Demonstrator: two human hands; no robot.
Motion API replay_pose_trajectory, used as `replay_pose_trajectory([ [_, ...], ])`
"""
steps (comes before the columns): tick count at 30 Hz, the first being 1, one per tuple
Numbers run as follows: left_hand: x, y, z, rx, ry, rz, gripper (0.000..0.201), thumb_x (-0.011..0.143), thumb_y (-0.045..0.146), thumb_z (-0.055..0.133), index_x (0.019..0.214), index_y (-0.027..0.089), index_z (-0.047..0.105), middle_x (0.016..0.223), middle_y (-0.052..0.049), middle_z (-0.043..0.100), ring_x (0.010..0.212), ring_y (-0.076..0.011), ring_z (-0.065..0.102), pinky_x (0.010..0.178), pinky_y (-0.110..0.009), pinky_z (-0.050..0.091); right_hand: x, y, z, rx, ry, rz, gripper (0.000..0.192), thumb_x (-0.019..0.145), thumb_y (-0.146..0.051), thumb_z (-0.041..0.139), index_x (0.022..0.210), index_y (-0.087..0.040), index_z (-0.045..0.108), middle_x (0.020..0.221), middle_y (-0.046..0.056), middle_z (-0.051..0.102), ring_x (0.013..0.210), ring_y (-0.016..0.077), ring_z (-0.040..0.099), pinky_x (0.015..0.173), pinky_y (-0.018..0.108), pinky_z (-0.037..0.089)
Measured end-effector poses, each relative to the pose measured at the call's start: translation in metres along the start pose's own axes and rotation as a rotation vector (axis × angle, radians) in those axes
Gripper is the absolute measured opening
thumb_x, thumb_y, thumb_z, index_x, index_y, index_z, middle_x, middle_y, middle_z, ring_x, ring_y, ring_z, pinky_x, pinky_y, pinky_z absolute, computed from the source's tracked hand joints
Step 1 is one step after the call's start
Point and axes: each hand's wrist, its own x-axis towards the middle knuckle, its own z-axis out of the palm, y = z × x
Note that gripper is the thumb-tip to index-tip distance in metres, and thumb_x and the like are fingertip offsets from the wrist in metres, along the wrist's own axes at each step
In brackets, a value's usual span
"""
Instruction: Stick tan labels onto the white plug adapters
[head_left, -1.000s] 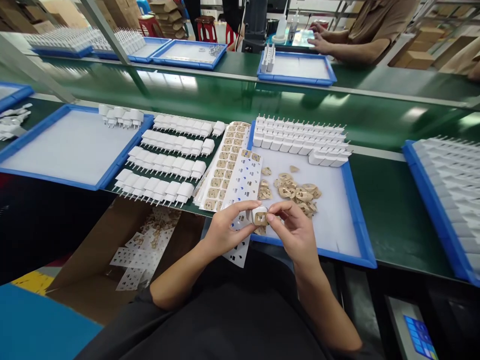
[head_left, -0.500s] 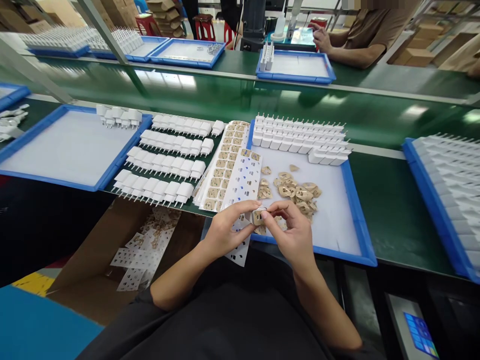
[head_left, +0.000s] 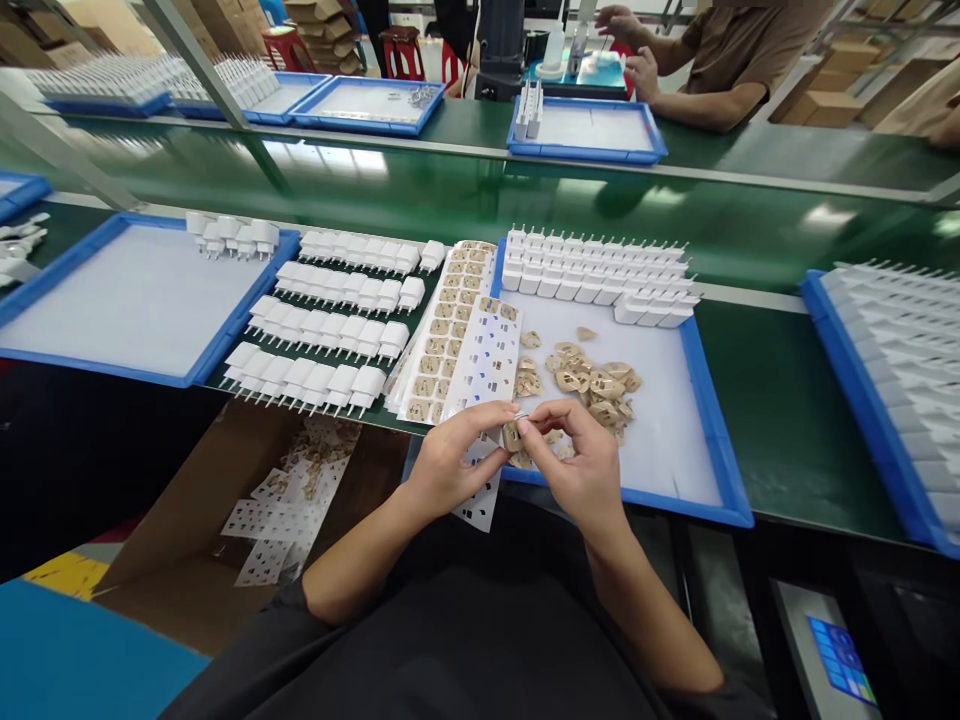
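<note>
Between the fingers sits a white plug.

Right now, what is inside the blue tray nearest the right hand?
At the back, rows of white plugs; nearer, loose tan pieces. The right hand covers part of the tray, hiding anything beneath.

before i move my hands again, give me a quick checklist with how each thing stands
1. White plug gripped by the left hand: ok.
2. Right hand at the plug: ok.
3. Plug's face in full view: not ok, the right thumb hides part.
4. Sticker sheets beside the nearest blue tray: ok.
5. That tray free of loose tan pieces: not ok, a heap lies inside.
6. Plugs in it standing pins up: ok.
</note>
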Motion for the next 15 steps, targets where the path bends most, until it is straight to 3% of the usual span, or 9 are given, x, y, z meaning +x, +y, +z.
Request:
replay_pose_trajectory([
  [4,-0.001,0.000,0.002,-0.013,0.020,0.015,0.038,0.089,0.009,0.070,0.123,0.023,0.061,0.121,-0.007,0.075,0.117,-0.0204,0.071,0.104,-0.034,0.059,-0.004,0.004,0.003,-0.069,0.029,-0.012,0.004,0.092,-0.027,0.066,0.091,-0.024,0.063,0.084,0.001,0.067,0.074,0.0168,0.062,0.070,0.032,0.053],
  [9,-0.006,-0.002,0.005,-0.130,0.157,-0.038,0.043,0.082,0.008,0.077,0.120,0.022,0.061,0.119,-0.009,0.075,0.117,-0.0223,0.071,0.105,-0.038,0.058,-0.008,0.021,-0.001,0.118,0.141,0.170,0.022,0.091,-0.031,0.068,0.111,-0.025,0.060,0.098,0.004,0.060,0.088,0.0179,0.062,0.067,0.029,0.055],
  [12,-0.006,-0.003,0.008,-0.165,0.186,-0.041,0.044,0.080,0.008,0.079,0.117,0.022,0.059,0.120,-0.010,0.073,0.116,-0.0227,0.071,0.103,-0.039,0.058,-0.011,0.022,0.000,0.357,-0.010,0.175,0.022,0.091,-0.032,0.068,0.112,-0.027,0.061,0.111,0.005,0.059,0.104,0.0203,0.062,0.077,0.031,0.059],
  [15,-0.005,-0.004,0.012,-0.176,0.201,-0.030,0.042,0.080,0.008,0.078,0.115,0.022,0.058,0.119,-0.011,0.072,0.114,-0.0223,0.071,0.099,-0.037,0.060,-0.015,0.015,0.007,0.452,-0.113,0.167,0.035,0.086,-0.030,0.075,0.117,-0.030,0.060,0.127,0.007,0.057,0.119,0.0230,0.059,0.083,0.033,0.059],
])
